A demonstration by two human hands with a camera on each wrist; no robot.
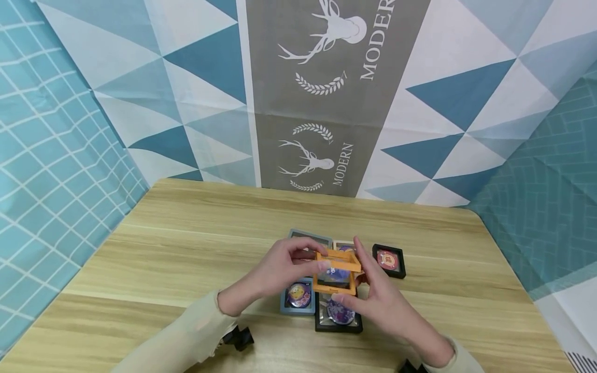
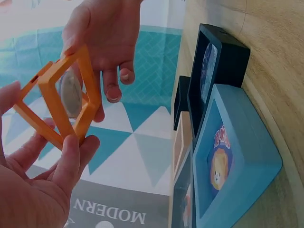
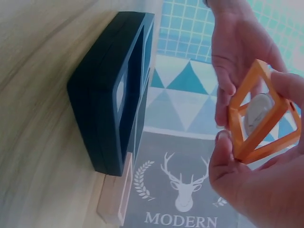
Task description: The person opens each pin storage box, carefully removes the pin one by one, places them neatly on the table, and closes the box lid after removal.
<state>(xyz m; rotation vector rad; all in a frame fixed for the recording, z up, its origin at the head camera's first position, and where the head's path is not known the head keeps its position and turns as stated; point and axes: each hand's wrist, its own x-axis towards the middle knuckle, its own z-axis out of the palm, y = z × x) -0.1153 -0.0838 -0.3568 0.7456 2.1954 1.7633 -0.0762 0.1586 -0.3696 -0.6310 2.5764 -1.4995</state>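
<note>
In the head view, an orange display frame [image 1: 343, 266] is held above the table with its two halves swung apart at an angle. A round badge [image 2: 71, 95] sits inside it, its pale back showing in both wrist views. My left hand [image 1: 284, 267] pinches one half between thumb and fingers. On the other side, my right hand [image 1: 380, 298] grips the frame with the thumb at its near edge and the fingers along the side. Directly below lies a black frame [image 1: 339, 327] with a purple badge, partly covered by the orange one.
A blue frame [image 1: 298, 312] with a yellow-figured badge lies left of the black one. Behind are a grey-blue frame [image 1: 310, 234] and a cream frame [image 1: 344, 242], both partly hidden. A smaller black frame [image 1: 381, 247] with a red badge is at right on the wooden table [image 1: 210, 223].
</note>
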